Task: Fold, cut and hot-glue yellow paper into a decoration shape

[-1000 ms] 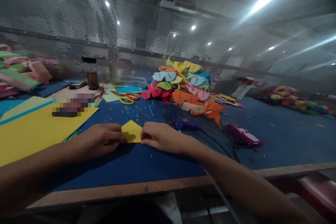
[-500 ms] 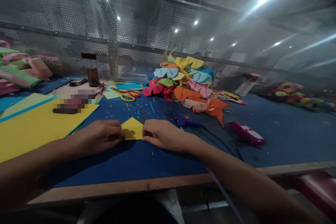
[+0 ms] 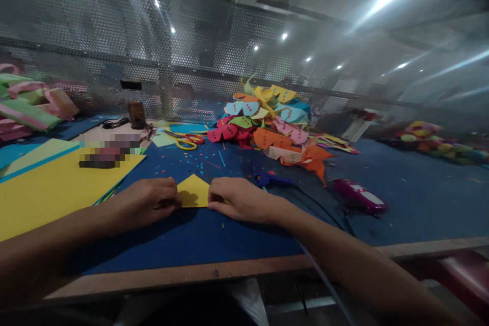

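Observation:
A small piece of yellow paper (image 3: 194,192) lies on the blue tabletop, its peak pointing away from me and a straight edge towards me. My left hand (image 3: 155,197) grips its left corner, fingers curled inward. At the right corner my right hand (image 3: 233,198) is closed in the same way, thumb and fingers pinching the paper. Both corners are hidden under the fingers. Just beyond my right hand lies a blue glue gun (image 3: 273,179), its dark cord trailing to the right.
Yellow and green sheets (image 3: 57,188) are stacked at left. Scissors (image 3: 186,141) lie among paper scraps behind my hands. A heap of colourful folded paper shapes (image 3: 275,137) stands further back. A lidded jar (image 3: 136,109) is at back left, a purple device (image 3: 359,196) at right.
Both hands keep their grip on the yellow paper, which looks the same. The whole view has shifted slightly, with things appearing a little lower.

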A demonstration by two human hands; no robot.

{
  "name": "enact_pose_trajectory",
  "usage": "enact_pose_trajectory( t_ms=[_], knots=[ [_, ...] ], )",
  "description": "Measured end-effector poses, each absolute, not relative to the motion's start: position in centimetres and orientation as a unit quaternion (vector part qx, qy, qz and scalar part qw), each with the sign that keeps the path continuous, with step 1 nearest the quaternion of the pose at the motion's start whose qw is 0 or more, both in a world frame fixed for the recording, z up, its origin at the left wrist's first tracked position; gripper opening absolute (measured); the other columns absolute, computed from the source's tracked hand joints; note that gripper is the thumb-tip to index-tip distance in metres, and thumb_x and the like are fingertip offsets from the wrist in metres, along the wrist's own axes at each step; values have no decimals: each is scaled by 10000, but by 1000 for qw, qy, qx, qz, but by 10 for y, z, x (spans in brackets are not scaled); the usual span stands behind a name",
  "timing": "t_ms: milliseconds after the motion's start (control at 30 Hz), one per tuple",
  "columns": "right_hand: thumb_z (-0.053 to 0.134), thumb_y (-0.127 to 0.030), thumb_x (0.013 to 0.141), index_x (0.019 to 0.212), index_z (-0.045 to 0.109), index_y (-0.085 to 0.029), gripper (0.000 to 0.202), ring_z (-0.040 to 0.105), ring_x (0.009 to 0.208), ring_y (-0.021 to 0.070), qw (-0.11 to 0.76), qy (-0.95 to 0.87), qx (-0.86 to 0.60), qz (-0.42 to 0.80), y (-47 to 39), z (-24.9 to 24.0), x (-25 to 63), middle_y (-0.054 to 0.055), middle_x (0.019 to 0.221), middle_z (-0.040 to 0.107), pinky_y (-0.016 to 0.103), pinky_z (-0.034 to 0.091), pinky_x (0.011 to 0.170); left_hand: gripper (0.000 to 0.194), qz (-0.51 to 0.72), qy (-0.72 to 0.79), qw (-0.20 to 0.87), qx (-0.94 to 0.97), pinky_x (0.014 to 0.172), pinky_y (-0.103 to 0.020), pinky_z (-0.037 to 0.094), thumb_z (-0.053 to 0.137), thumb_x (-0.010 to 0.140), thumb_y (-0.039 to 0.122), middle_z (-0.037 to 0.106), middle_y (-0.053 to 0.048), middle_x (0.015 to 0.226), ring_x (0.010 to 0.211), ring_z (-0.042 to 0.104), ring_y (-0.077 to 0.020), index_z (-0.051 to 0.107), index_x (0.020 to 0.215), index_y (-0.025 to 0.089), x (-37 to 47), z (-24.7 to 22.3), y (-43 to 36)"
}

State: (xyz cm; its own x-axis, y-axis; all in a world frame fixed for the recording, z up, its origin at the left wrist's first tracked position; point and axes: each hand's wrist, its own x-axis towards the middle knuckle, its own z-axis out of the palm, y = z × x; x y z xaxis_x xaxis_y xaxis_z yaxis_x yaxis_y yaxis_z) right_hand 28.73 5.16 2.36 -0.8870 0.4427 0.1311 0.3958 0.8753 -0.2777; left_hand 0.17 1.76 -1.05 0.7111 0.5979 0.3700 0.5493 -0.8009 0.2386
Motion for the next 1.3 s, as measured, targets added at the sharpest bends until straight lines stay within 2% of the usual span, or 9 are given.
enact_pose_trajectory(
  t_ms=[233, 567, 767, 1000, 1300],
  knots=[
    [656, -159, 983, 951, 695, -142, 53, 588, 812, 162, 94, -962, -224, 125, 52, 23, 287, 47, 922, 676, 265, 421, 740, 210, 203, 343, 79, 914, 649, -215, 465, 547, 976, 168, 675, -8, 804, 686, 659, -130, 728, 873, 194, 4, -7, 17],
    [643, -174, 988, 958, 698, -137, 73, 592, 794, 157, 74, -955, -250, 139, 49, 28, 286, 54, 920, 689, 260, 412, 714, 209, 196, 358, 88, 908, 666, -238, 454, 528, 986, 217, 667, -15, 815, 712, 639, -147, 707, 879, 193, 4, -8, 16],
    [653, -182, 987, 956, 696, -141, 67, 592, 771, 154, 77, -952, -258, 147, 50, 27, 286, 45, 893, 687, 260, 404, 696, 197, 184, 386, 98, 898, 622, -242, 420, 554, 965, 242, 640, -5, 770, 665, 614, -148, 687, 826, 197, 2, -9, 18],
    [664, -177, 988, 960, 684, -147, 45, 602, 793, 155, 80, -947, -264, 166, 53, 25, 286, 40, 905, 694, 255, 406, 697, 204, 193, 398, 152, 884, 705, -274, 455, 590, 1002, 342, 731, -16, 851, 775, 674, -185, 709, 901, 211, -4, -15, 26],
    [671, -179, 986, 965, 678, -150, 37, 606, 811, 159, 78, -943, -276, 167, 56, 23, 286, 40, 919, 696, 255, 403, 712, 186, 206, 414, 180, 868, 695, -258, 460, 636, 977, 363, 748, 3, 839, 763, 687, -181, 717, 886, 222, -4, -14, 28]
  ],
)
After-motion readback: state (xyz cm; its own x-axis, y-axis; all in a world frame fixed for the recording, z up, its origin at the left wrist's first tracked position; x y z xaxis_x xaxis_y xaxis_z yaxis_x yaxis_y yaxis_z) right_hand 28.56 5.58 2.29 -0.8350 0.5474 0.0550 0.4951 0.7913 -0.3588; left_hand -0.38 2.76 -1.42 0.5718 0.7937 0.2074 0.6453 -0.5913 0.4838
